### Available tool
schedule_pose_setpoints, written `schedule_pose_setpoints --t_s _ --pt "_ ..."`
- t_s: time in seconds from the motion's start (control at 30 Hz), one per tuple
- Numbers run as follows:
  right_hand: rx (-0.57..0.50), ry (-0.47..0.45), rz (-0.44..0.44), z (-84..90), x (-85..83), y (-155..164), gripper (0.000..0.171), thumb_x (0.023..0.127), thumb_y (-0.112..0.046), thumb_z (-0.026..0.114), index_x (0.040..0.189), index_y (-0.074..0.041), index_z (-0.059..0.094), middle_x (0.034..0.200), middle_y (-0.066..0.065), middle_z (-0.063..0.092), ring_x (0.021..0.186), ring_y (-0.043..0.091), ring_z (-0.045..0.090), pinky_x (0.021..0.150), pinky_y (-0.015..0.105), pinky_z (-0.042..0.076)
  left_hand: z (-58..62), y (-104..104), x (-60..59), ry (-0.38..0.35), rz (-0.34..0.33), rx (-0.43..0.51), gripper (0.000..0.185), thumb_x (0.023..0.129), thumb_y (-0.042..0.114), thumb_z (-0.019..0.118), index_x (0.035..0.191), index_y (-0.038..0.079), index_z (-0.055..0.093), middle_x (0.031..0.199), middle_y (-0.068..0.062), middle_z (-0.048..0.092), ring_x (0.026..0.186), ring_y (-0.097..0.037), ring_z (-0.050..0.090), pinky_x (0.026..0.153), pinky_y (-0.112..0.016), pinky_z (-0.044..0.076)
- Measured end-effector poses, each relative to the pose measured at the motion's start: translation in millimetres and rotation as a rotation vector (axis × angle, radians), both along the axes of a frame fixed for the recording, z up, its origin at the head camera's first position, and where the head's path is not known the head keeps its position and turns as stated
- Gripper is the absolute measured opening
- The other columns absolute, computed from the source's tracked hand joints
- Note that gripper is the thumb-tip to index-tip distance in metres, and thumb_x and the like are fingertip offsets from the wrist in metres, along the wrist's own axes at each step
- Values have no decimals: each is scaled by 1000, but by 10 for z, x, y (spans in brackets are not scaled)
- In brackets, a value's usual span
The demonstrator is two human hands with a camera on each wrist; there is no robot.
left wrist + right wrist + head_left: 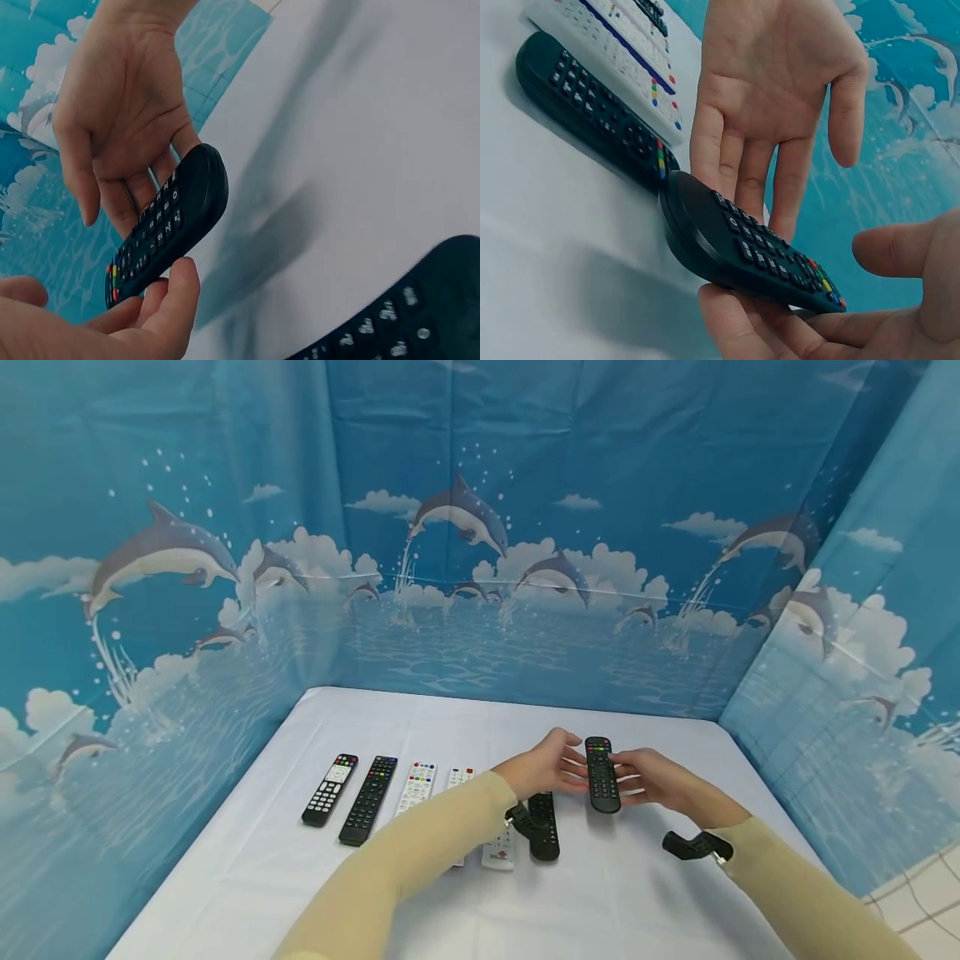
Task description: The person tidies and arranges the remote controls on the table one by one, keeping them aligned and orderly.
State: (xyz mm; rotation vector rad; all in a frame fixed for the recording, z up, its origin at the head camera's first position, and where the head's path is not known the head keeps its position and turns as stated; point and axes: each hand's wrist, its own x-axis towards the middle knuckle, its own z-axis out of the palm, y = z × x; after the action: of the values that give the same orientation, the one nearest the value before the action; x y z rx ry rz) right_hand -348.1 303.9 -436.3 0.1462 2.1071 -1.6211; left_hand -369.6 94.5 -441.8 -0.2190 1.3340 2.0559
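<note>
A black remote control [602,777] with rows of small buttons and a strip of coloured ones is held over the white table between both hands, its shadow on the cloth below. My left hand [547,764] supports its left side on extended fingers, the thumb apart from it. From the other side my right hand [656,785] bears it on its fingers, palm turned up and thumb clear in the right wrist view. Another black remote [545,839] lies on the table under my left wrist, partly covered by the wrist strap.
Further left lie a black remote with white buttons [330,789], an all-black remote [367,802] and several white remotes [417,785], partly hidden by my left sleeve [442,827]. A blue dolphin-print curtain [525,643] encloses the white table [262,877] at the back and sides.
</note>
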Motion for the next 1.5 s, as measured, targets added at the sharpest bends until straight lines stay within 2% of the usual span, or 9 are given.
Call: schedule_pose_setpoints --t_s 0.23,0.5,0.67,0.9,1.17,1.4,1.5 --pt "11 -31 13 -107 119 -85 55 107 -29 46 145 10 38 120 23 61 102 32 66 85 49 57 22 -99 172 -22 -35 -69 48 97 23 51 121 -19 55 109 -35 55 105 -50 59 99 -61 46" --pt "16 -45 3 -302 224 -125 49 105 -28 49 135 10 49 107 20 63 89 29 67 80 46 59 6 -141 289 -49 -114 -118 52 98 21 47 126 -22 48 110 -40 51 110 -55 56 101 -61 44" --pt "86 -10 26 -332 280 -180 47 104 -30 51 132 8 54 101 19 64 81 26 67 77 44 60 -29 -152 312 -54 -143 -139 54 96 20 49 127 -24 43 108 -42 47 111 -59 52 100 -64 43" --pt "188 60 79 -355 358 -244 55 106 -30 49 144 10 42 102 22 61 80 27 67 72 43 60 -49 -171 340 -63 -180 -148 57 95 19 50 130 -25 38 109 -45 43 115 -60 47 101 -64 41" --pt "203 65 72 -376 396 -237 58 106 -30 50 146 10 39 101 22 61 81 28 67 72 42 60 -43 -163 347 -67 -202 -142 57 95 18 50 130 -25 36 111 -47 42 118 -60 46 100 -63 42" --pt "194 50 72 -369 418 -243 57 106 -27 49 147 10 37 101 22 60 80 27 67 72 42 60 -15 -181 370 -58 -248 -128 62 98 18 48 138 -26 30 115 -50 40 123 -62 42 103 -64 38" --pt "196 52 74 -349 426 -245 57 106 -28 49 147 10 38 102 23 60 81 27 67 73 43 60 12 -203 377 -46 -245 -123 62 98 17 49 139 -25 30 116 -50 40 124 -62 41 103 -63 38"
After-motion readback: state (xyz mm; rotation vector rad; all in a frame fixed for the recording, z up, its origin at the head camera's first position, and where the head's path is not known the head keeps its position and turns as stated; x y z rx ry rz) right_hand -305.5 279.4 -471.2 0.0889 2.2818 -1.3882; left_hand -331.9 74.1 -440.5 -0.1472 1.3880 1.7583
